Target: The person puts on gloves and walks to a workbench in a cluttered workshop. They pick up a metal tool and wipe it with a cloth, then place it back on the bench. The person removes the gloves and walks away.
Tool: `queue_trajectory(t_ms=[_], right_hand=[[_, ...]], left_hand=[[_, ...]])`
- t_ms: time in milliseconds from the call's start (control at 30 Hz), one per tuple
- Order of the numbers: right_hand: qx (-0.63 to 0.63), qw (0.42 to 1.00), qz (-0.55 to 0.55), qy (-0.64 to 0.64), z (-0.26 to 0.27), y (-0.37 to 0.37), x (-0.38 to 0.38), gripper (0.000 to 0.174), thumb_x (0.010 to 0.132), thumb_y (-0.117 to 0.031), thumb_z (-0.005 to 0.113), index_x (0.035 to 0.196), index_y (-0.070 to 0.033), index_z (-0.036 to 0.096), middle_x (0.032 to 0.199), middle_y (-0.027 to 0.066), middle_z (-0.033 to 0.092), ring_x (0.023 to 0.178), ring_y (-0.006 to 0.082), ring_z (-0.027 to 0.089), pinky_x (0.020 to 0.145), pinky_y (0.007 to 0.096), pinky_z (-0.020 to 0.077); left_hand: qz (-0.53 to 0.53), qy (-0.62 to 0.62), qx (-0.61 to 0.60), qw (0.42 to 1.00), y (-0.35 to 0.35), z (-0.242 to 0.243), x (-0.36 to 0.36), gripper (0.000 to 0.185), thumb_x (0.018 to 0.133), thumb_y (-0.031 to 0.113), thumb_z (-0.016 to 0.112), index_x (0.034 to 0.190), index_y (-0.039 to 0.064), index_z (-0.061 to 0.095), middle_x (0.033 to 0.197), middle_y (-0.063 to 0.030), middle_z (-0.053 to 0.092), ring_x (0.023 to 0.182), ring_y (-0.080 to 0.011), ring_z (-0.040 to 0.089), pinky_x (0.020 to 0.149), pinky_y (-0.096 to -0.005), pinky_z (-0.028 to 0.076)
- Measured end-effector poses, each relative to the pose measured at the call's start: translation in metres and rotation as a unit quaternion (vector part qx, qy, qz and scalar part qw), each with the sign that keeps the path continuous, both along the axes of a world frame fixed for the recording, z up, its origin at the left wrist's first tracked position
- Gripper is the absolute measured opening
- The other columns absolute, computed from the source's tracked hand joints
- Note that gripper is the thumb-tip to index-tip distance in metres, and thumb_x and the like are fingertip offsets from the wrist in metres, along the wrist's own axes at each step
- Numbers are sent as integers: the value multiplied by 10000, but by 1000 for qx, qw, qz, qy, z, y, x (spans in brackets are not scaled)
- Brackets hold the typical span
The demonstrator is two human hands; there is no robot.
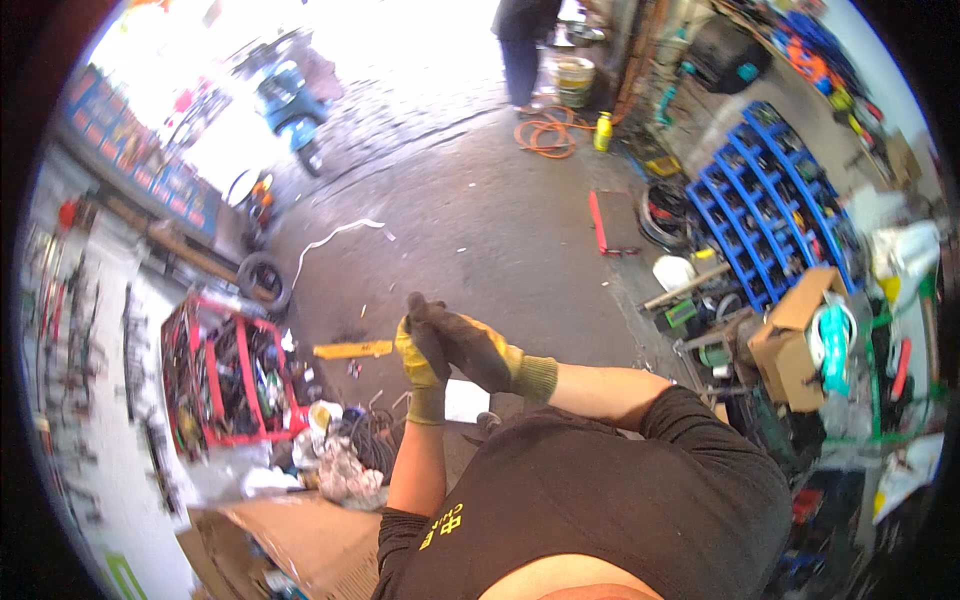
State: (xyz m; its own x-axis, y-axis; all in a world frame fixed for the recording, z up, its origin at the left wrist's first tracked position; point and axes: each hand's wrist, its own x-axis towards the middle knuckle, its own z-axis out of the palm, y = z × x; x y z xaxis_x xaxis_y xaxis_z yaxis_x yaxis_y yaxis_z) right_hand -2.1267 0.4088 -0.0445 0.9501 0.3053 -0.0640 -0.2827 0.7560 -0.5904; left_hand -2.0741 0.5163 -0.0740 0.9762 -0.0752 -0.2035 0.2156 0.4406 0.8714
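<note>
Both hands wear yellow work gloves with dark coated palms and meet in front of my chest. My left hand (425,352) is upright, its fingers against the other glove. From the right side my right hand (480,349) reaches across and touches it, fingers pointing up and left. Whether anything small lies between the gloves cannot be told. Beyond them on the concrete floor lies a flat yellow bar (352,349), to the left of the hands. A white sheet or panel (466,400) shows just below the gloves.
A red metal rack (244,375) full of parts stands left, near a tire (263,281). Blue parts bins (772,202) and a cardboard box (787,337) are at right. An orange hose (546,139) lies coiled near a standing person (523,60). A blue scooter (289,105) stands at the entrance.
</note>
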Motion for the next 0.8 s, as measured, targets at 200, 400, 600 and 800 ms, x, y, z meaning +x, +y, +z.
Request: queue_trajectory(t_ms=[200, 400, 600, 800], right_hand=[[44, 977, -206, 25, 15, -79, -37, 367, 1133, -349, 442, 1294, -47, 577, 1186, 31, 633, 1136, 135, 605, 1034, 304, 474], [50, 954, -290, 58, 18, -149, -44, 414, 1092, -348, 522, 1359, -33, 555, 1237, 67, 637, 1188, 177, 607, 1060, 327, 466], [-540, 708, -428, -156, 8, -199, -31, 306, 1094, -249, 528, 1304, -42, 610, 1188, 71, 652, 1094, 209, 642, 983, 363, 516], [-14, 960, -280, -6, 31, -216, -9, 485, 1132, -402, 404, 1358, 4, 541, 1242, 76, 622, 1176, 168, 579, 1053, 325, 450]], left_hand=[[-190, 34, 36, 980, -110, 0, 6, 468, 955, 481, 752, 894, 18, 715, 840, -61, 718, 734, -152, 665, 673, -298, 545], [-311, 45, 118, 942, -196, 5, 19, 439, 1000, 443, 698, 926, 12, 725, 850, -50, 717, 761, -135, 653, 701, -278, 535], [-327, -11, 86, 941, -246, -29, 45, 405, 1017, 409, 660, 968, 16, 743, 812, -56, 696, 736, -136, 654, 681, -273, 519], [-368, 7, 77, 926, -266, -12, 60, 345, 958, 324, 759, 1101, 16, 694, 939, -12, 697, 851, -113, 624, 766, -298, 524]])
